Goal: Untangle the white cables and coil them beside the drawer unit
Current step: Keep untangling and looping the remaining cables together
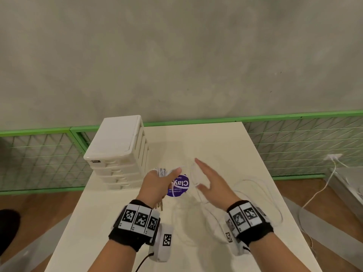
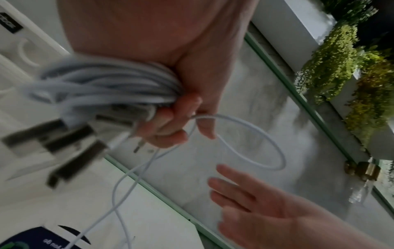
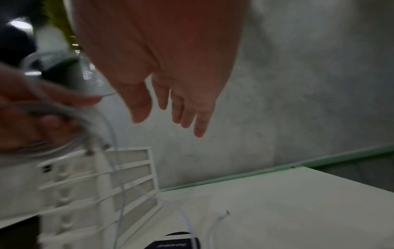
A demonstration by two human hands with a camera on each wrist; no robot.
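Note:
My left hand (image 1: 157,185) grips a bundle of coiled white cables (image 2: 102,84) above the table, just right of the white drawer unit (image 1: 117,152). Several plug ends (image 2: 64,141) hang from the bundle, and a thin white loop (image 2: 255,139) runs out from between its thumb and fingers. My right hand (image 1: 208,183) hovers beside that loop with fingers straight and spread, holding nothing; the right wrist view shows its empty palm (image 3: 170,84). More thin white cable (image 1: 261,197) lies in loose loops on the table to the right.
A round purple sticker (image 1: 178,186) lies on the white table (image 1: 225,146) under my hands. A green wire fence (image 1: 294,138) runs behind the table against a grey wall. Another white cord (image 1: 322,189) hangs from a wall socket at far right.

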